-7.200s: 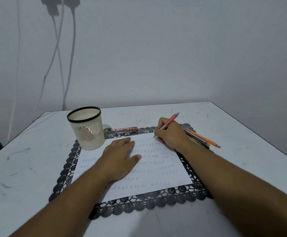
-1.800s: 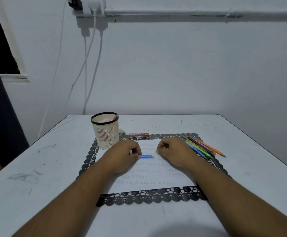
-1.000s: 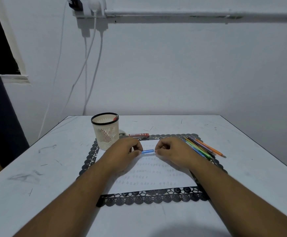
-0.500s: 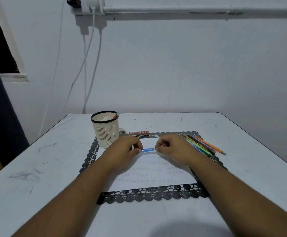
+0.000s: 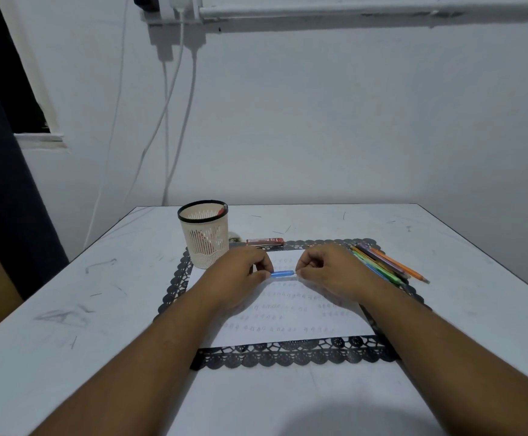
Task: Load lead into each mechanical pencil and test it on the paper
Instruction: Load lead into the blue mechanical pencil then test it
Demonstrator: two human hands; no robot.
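A blue mechanical pencil [image 5: 282, 274] is held level just above the white paper [image 5: 291, 313]. My left hand [image 5: 240, 272] grips its left end, and my right hand [image 5: 328, 270] pinches its right end with thumb and finger. Both ends of the pencil are hidden in my fingers. The paper carries rows of small pencil marks and lies on a black lace-edged mat [image 5: 288, 357]. A red lead case [image 5: 265, 241] lies beyond the paper at the mat's far edge. Several coloured pencils [image 5: 382, 262] lie in a bundle to the right of my right hand.
A cream mesh pencil cup [image 5: 204, 234] with a black rim stands at the mat's far left corner and holds a red pencil. The white table [image 5: 67, 309] meets a wall at the back. Cables hang from a socket [image 5: 174, 7] high on that wall.
A second ago the blue pencil hung a little lower with my right hand just reaching its tip. Now both hands pinch it at its ends, slightly higher.
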